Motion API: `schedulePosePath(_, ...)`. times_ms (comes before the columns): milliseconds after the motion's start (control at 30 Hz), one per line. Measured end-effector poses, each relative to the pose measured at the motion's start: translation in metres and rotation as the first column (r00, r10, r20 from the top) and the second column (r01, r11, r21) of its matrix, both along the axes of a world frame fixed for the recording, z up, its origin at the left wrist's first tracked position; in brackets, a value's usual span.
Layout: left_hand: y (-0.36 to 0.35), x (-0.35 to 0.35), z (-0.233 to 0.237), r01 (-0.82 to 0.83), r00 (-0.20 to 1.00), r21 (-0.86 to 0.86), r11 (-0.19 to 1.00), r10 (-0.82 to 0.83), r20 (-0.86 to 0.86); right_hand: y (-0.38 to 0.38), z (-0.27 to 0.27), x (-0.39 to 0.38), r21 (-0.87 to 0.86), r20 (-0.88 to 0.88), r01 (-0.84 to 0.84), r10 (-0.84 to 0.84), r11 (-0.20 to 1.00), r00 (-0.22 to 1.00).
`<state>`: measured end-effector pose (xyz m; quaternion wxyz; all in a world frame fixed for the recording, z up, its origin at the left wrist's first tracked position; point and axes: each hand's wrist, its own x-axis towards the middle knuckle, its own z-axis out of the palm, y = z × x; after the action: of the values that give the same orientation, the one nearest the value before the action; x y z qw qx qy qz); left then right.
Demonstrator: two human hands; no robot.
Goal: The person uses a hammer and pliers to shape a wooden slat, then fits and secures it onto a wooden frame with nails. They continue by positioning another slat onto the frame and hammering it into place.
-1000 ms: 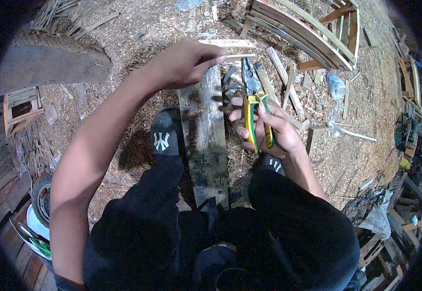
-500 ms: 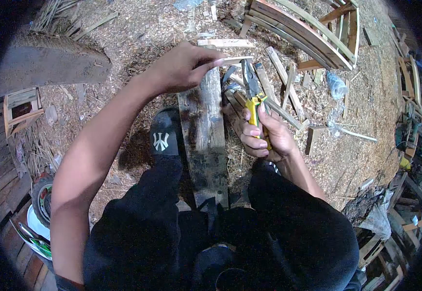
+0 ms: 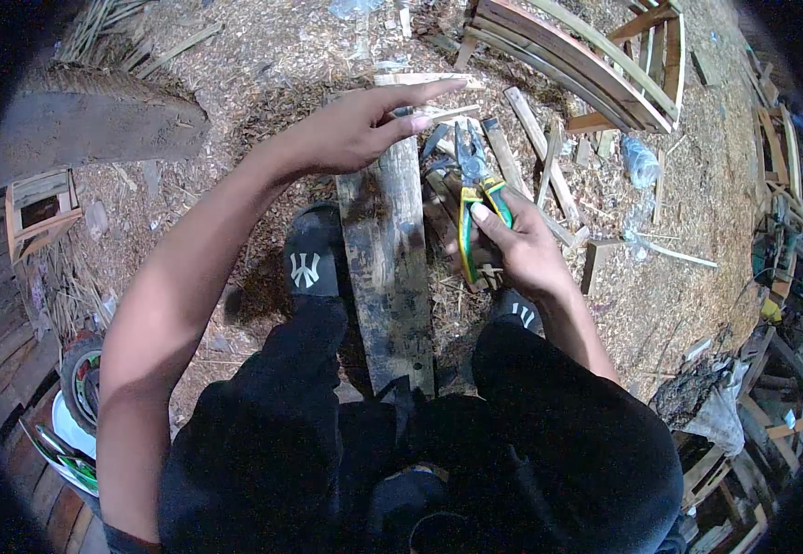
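Nearest: dark plank (image 3: 388, 277) lying lengthwise on sawdust-strewn ground between two black slippers (image 3: 307, 258). Beyond it, right hand (image 3: 517, 249) clenched around the yellow-green handles of a pair of pliers (image 3: 472, 177), nose pointing away, held just right of the plank's far end. Farther: left hand (image 3: 346, 129) above the plank end, fingers stretched out, thin wood sliver (image 3: 452, 113) at the thumb tip, grip not discernible; curved slatted frame (image 3: 568, 55) behind.

We find open sawdust floor (image 3: 235, 83) left of the plank (image 3: 388, 277), our shoe (image 3: 307, 254) just beside its near edge, offcuts (image 3: 535, 148) crowding its right around our right hand (image 3: 523, 257) and pliers (image 3: 472, 180), slat frame (image 3: 577, 65) barring beyond.
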<state>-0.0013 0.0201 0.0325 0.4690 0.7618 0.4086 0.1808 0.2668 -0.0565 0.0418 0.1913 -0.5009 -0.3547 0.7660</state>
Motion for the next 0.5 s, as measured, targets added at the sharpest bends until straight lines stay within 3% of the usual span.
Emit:
schedulePosePath(67, 0.001, -0.001, 0.001, 0.013, 1.000, -0.028, 1.000, -0.013, -0.016, 0.000, -0.004, 0.002, 0.151, 0.034, -0.102, 0.097, 0.983, 0.995)
schedulePosePath(133, 0.002, -0.002, -0.003, 0.027, 0.999, -0.056, 0.998, -0.029, -0.031, 0.002, -0.004, 0.003, 0.146, 0.059, -0.122, 0.114, 0.982, 0.992)
schedulePosePath(200, 0.000, -0.001, -0.008, 0.021, 1.000, 0.065, 0.998, -0.021, 0.005, 0.002, -0.001, 0.001, 0.140, 0.082, -0.140, 0.130, 0.980, 0.988)
schedulePosePath(300, 0.001, 0.001, -0.012, -0.010, 0.995, 0.085, 0.996, 0.001, 0.101, 0.002, 0.007, -0.004, 0.077, 0.019, 0.002, -0.004, 0.997, 1.000)
schedulePosePath(500, 0.002, 0.002, -0.011, -0.011, 0.998, 0.080, 0.997, 0.007, 0.058, 0.005, 0.000, 0.002, 0.219, 0.112, -0.112, 0.089, 0.969, 0.990)
